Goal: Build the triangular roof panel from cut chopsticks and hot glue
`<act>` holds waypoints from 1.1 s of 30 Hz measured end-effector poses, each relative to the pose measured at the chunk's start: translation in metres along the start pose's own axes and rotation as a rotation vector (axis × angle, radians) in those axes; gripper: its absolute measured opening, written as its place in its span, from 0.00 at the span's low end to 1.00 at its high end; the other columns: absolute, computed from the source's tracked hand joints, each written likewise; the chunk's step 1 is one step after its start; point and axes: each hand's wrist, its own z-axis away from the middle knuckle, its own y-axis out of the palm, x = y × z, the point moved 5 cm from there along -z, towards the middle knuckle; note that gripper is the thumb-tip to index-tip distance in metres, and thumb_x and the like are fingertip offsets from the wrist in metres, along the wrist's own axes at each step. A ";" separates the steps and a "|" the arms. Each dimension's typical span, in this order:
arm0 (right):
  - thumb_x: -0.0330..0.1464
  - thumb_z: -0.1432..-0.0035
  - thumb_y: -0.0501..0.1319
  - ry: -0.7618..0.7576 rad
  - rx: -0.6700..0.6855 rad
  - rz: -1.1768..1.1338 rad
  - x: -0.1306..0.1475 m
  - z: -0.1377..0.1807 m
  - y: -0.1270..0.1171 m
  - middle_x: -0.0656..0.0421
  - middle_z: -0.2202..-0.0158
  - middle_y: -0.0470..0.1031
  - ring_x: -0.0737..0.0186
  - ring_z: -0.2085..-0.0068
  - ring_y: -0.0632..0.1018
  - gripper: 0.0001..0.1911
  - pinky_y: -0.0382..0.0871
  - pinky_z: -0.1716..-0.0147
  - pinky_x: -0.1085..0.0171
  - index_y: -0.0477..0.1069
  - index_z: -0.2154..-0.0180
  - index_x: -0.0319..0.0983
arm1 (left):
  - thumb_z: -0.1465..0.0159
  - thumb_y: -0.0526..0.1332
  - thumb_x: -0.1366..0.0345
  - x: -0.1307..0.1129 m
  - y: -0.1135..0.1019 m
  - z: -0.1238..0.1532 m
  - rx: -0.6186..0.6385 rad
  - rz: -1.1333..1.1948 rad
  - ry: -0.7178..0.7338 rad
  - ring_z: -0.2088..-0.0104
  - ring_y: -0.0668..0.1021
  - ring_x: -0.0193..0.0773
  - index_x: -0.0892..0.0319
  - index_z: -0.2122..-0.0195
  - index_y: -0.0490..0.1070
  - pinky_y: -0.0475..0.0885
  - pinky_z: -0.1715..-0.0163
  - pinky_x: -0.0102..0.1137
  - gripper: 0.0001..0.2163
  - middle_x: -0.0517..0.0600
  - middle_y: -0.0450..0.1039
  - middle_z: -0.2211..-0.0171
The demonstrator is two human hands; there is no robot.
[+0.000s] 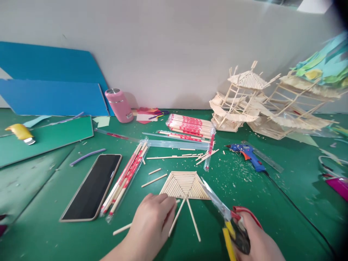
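Note:
My left hand [154, 221] is closed around a thin wooden stick [122, 228], which sticks out at its lower left and by its fingertips. Right beyond those fingers lies a fan-shaped panel of sticks [186, 183] laid side by side, with two longer sticks [193, 220] spreading from its near middle. In my right hand [255, 235] is a pair of scissors [217, 201] with red, yellow and black handles. Their blades point away to the upper left, with the tips close to the panel's right edge. Part of the handles is hidden by my fingers.
Wrapped chopsticks [126, 177] lie beside a phone [92, 188]. A chopstick bundle [190, 124] lies further back, near a pink flask [119, 105]. At right are a blue glue gun [248, 156] with its cord and a stick-built pavilion model [244, 98]. A yellow cutter [20, 132] rests left.

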 end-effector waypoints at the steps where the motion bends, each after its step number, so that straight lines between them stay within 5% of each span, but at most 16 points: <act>1: 0.31 0.55 0.55 -0.024 0.019 0.060 0.000 -0.001 -0.002 0.56 0.69 0.76 0.57 0.71 0.78 0.19 0.69 0.78 0.67 0.58 0.58 0.42 | 0.37 0.46 0.70 0.006 0.002 0.006 -0.011 -0.026 -0.009 0.74 0.71 0.38 0.59 0.69 0.70 0.64 0.74 0.32 0.13 0.50 0.68 0.75; 7: 0.33 0.52 0.54 -0.155 -0.038 0.304 0.006 -0.003 -0.011 0.59 0.77 0.73 0.55 0.76 0.78 0.12 0.65 0.84 0.66 0.57 0.63 0.41 | 0.38 0.49 0.70 0.024 0.012 0.025 -0.043 -0.146 -0.052 0.69 0.70 0.40 0.58 0.65 0.71 0.64 0.71 0.35 0.10 0.52 0.68 0.70; 10: 0.33 0.51 0.54 -0.234 -0.103 0.356 0.015 -0.004 -0.015 0.61 0.80 0.71 0.56 0.79 0.76 0.10 0.63 0.85 0.66 0.58 0.64 0.41 | 0.39 0.53 0.69 0.014 0.002 0.020 -0.127 -0.088 -0.051 0.67 0.70 0.41 0.58 0.60 0.69 0.65 0.68 0.37 0.08 0.52 0.69 0.66; 15: 0.33 0.51 0.54 -0.348 -0.178 0.416 0.029 -0.004 -0.023 0.61 0.80 0.69 0.59 0.81 0.74 0.10 0.62 0.85 0.66 0.58 0.65 0.40 | 0.43 0.59 0.65 -0.008 -0.013 -0.002 -0.254 0.191 -0.126 0.65 0.71 0.41 0.59 0.67 0.69 0.66 0.65 0.39 0.05 0.51 0.68 0.67; 23: 0.33 0.53 0.54 -0.423 -0.216 0.409 0.041 -0.005 -0.028 0.59 0.78 0.68 0.60 0.80 0.73 0.10 0.63 0.83 0.66 0.59 0.66 0.39 | 0.43 0.57 0.63 -0.007 0.003 -0.019 -0.097 0.682 -0.391 0.73 0.68 0.33 0.60 0.74 0.67 0.65 0.73 0.29 0.07 0.47 0.68 0.75; 33: 0.40 0.50 0.56 -0.463 -0.308 0.463 0.045 -0.008 -0.028 0.58 0.80 0.67 0.62 0.83 0.71 0.13 0.62 0.86 0.66 0.60 0.66 0.37 | 0.43 0.56 0.62 -0.002 0.006 -0.021 -0.099 0.859 -0.464 0.75 0.67 0.32 0.60 0.76 0.66 0.62 0.76 0.27 0.08 0.46 0.66 0.77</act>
